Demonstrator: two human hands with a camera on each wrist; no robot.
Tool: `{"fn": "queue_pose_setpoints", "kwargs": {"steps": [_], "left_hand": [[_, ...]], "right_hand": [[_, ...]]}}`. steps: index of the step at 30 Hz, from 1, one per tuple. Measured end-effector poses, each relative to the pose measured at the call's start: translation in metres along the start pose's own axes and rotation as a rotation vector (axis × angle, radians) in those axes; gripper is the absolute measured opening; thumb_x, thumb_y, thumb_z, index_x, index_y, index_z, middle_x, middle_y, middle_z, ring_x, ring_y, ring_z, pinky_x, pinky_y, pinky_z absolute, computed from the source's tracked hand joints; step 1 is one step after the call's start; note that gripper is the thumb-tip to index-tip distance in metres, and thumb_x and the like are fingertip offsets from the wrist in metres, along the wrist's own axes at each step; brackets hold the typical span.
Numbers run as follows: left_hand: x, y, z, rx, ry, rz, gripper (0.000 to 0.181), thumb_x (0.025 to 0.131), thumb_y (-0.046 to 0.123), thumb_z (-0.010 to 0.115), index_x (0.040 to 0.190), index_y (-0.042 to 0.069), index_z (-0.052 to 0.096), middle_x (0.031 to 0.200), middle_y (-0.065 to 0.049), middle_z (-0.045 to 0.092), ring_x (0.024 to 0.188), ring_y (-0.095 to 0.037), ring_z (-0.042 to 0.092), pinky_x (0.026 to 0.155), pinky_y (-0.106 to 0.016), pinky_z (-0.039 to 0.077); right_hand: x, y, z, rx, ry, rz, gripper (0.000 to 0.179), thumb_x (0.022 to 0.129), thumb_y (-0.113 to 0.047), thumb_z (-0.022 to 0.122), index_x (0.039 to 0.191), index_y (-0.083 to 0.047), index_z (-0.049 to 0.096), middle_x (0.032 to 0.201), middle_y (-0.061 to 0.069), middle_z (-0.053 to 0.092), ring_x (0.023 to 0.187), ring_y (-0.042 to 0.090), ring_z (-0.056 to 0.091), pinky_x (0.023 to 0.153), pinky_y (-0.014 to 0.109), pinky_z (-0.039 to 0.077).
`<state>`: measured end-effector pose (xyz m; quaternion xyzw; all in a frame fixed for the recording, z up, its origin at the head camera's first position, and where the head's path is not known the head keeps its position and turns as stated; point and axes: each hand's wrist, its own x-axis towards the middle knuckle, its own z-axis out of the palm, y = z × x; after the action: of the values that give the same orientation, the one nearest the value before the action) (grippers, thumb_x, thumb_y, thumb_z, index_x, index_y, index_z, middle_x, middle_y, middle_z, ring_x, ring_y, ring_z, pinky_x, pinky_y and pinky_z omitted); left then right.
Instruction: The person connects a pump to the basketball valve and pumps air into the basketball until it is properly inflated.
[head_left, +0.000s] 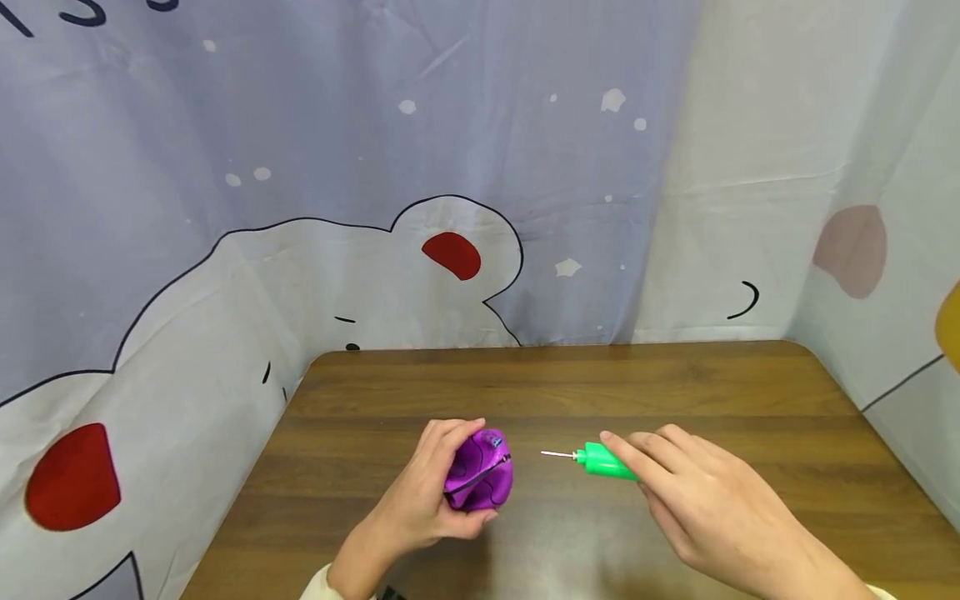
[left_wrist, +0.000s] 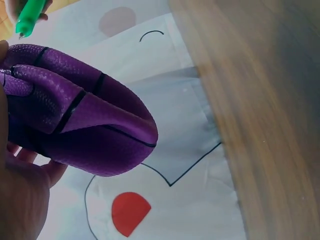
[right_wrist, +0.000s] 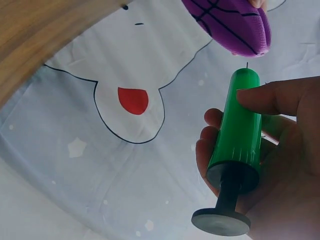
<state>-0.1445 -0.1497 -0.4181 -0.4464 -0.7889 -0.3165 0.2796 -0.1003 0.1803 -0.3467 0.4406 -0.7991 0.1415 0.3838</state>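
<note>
My left hand [head_left: 420, 492] grips a purple ball [head_left: 480, 475] with black seam lines, thumb below and fingers above. The ball is deflated, folded in on itself with a deep crease, as the left wrist view shows on the ball [left_wrist: 100, 120]. In my right hand [head_left: 697, 492] is a green hand pump [head_left: 606, 462] with a thin metal needle [head_left: 557, 454] that points left at the ball. A gap separates needle tip and ball. The right wrist view shows the pump's black plunger handle [right_wrist: 221, 221] at its rear, partly drawn out, with the fingers around the green barrel [right_wrist: 237, 125].
Both hands are over a brown wooden table [head_left: 360, 392]. A printed cloth [head_left: 570, 167] with bear shapes hangs behind the table and along its sides. A small dark object [head_left: 392, 593] shows at the bottom edge, near the left sleeve.
</note>
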Motion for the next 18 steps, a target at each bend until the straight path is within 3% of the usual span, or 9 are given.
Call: {"fn": "queue_pose_setpoints", "kwargs": {"steps": [12,18], "left_hand": [[0.0003,-0.0065,0.0071,0.046,-0.017,0.034,0.095,0.066,0.034,0.088,0.143,-0.003,0.046,0.123,-0.011,0.055,0.108,-0.022,0.050,0.088,-0.028,0.053],[0.0006,-0.0068,0.0100,0.032,-0.021,0.023,0.095,0.065,0.034,0.088,0.143,-0.002,0.046,0.121,-0.009,0.055,0.108,-0.022,0.050,0.088,-0.028,0.053]], "right_hand": [[0.0065,0.0007,0.0039,0.005,-0.027,-0.022,0.044,0.105,-0.013,0.031,0.128,-0.004,0.067,0.106,-0.005,0.068,0.079,0.010,0.055,0.070,0.021,0.048],[0.0078,0.0004,0.0063,0.012,-0.024,-0.034,0.042,0.106,-0.012,0.033,0.128,-0.003,0.067,0.107,-0.005,0.069,0.080,0.010,0.056,0.070,0.022,0.049]]}}
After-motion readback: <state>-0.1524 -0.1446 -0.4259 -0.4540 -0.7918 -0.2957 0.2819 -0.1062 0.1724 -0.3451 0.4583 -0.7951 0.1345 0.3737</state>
